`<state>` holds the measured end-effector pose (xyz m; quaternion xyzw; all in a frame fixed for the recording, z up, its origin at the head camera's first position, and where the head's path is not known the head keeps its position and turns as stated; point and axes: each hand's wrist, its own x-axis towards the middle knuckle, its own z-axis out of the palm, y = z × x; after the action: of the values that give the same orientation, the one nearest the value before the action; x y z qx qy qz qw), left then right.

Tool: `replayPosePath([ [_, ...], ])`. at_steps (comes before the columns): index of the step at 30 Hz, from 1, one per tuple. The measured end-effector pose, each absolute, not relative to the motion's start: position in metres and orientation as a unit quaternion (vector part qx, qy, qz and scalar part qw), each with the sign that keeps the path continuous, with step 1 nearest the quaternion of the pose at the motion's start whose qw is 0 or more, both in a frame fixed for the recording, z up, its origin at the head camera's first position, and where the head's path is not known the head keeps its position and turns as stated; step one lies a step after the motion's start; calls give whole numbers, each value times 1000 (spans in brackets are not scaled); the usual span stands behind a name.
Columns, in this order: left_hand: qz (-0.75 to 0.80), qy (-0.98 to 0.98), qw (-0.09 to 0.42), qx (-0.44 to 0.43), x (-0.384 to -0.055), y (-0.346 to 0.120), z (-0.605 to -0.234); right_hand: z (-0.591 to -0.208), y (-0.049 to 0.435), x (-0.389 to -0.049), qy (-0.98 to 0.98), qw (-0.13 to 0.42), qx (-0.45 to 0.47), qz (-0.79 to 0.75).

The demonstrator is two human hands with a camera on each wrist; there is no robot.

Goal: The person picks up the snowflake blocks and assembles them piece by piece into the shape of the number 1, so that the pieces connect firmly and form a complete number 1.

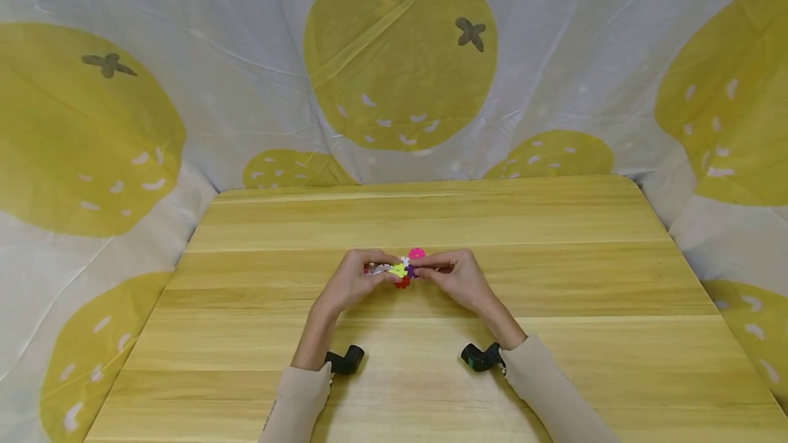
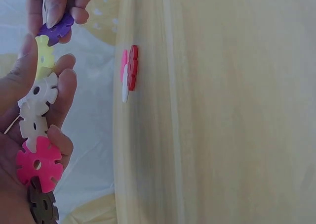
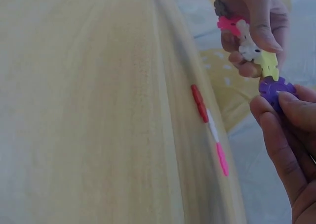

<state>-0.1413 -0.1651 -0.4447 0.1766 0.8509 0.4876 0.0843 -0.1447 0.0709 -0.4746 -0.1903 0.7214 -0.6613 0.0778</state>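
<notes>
My left hand (image 1: 356, 277) grips a chain of notched plastic discs. From the palm outward run a dark disc (image 2: 43, 202), a pink disc (image 2: 40, 160), two whitish discs (image 2: 44, 89) and a yellow disc (image 2: 45, 57), which lies by the thumb. Opposite, my right hand (image 1: 460, 280) pinches a purple disc (image 3: 273, 89) between thumb and fingers. The purple disc's edge meets the yellow one; whether their notches interlock I cannot tell. Below the hands, a red disc (image 3: 199, 103), a white disc (image 3: 212, 125) and a pink disc (image 3: 222, 158) lie on the table.
The wooden table (image 1: 554, 224) spreads around both hands. Black devices (image 1: 346, 359) sit at both wrists, beside the beige sleeves (image 1: 301, 392). A white cloth with yellow fruit prints (image 1: 400, 53) hangs behind the table and along its sides.
</notes>
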Motion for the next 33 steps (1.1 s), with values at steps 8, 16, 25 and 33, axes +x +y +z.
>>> replayPosePath([
  [8,482,855,94,166,-142,-166,-444,-478,70,-144,742,72,-178,-642],
  [16,481,851,103,186,-142,-170,-446,-476,71,-143,736,84,-193,-643],
  [25,487,851,86,176,-143,-161,-447,-473,69,-143,745,66,-174,-641],
  [33,481,854,88,178,-143,-163,-447,-475,72,-146,720,98,-179,-663],
])
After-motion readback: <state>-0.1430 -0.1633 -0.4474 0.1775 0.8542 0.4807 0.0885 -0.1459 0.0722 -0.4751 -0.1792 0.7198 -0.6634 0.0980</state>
